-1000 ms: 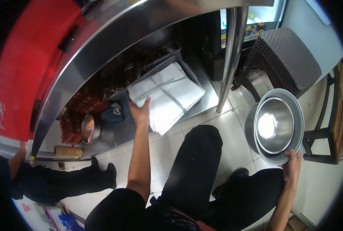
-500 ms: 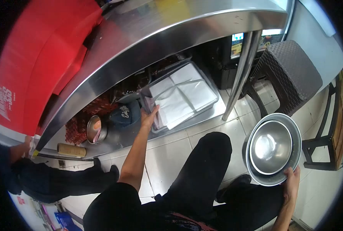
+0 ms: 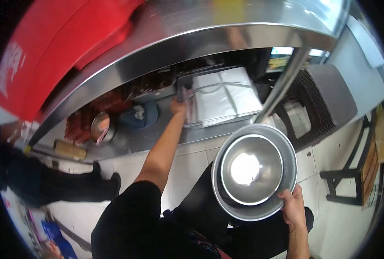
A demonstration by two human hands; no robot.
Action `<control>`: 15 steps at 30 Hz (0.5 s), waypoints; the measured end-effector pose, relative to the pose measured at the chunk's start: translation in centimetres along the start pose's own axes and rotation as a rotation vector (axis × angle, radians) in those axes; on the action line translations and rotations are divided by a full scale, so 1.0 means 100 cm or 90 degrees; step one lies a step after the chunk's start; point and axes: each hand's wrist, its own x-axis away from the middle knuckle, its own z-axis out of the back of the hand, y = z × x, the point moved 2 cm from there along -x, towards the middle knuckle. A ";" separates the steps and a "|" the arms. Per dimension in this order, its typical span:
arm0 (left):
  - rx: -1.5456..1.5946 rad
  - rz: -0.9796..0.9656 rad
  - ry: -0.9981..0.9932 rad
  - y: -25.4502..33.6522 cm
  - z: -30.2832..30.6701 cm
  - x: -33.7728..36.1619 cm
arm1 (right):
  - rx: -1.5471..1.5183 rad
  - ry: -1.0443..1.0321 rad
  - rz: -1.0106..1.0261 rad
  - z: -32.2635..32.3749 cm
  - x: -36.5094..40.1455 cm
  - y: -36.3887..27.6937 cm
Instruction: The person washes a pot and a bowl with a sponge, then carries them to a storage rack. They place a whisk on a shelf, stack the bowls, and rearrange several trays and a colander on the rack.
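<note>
My right hand (image 3: 293, 205) grips the rim of a large metal bowl (image 3: 254, 212), its thumb over the edge. A smaller shiny bowl (image 3: 252, 172) sits inside the large one. My left hand (image 3: 179, 106) reaches under the steel counter and is closed on the left edge of a grey tray (image 3: 196, 124). On that tray lies a flat stack of white sheets (image 3: 226, 95) with darker bands across it. Left of my left hand, a dark blue cap (image 3: 141, 115) rests on the low steel shelf (image 3: 153, 136).
A small bowl (image 3: 102, 127) with an orange item, a brown roll (image 3: 70, 150) and red stacked material stand left. The counter edge (image 3: 187, 41) passes above the shelf. At right are a counter leg (image 3: 284, 84), dark stool and wooden chair (image 3: 364, 172). A co-worker's legs show left.
My right hand has brought the bowls left, closer to the shelf. The tray with the white sheets now lies slightly farther right in view, my left hand still at its edge. The camera view has shifted.
</note>
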 end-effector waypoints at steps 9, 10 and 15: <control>-0.215 0.066 0.322 -0.089 0.130 -0.008 | -0.137 -0.254 0.175 -0.159 -0.119 -0.087; -0.296 0.211 0.429 -0.076 0.157 -0.001 | -0.150 -0.219 0.120 -0.173 -0.144 -0.088; 0.051 0.174 0.375 -0.130 0.264 -0.101 | -0.208 -0.216 0.177 -0.212 -0.203 -0.100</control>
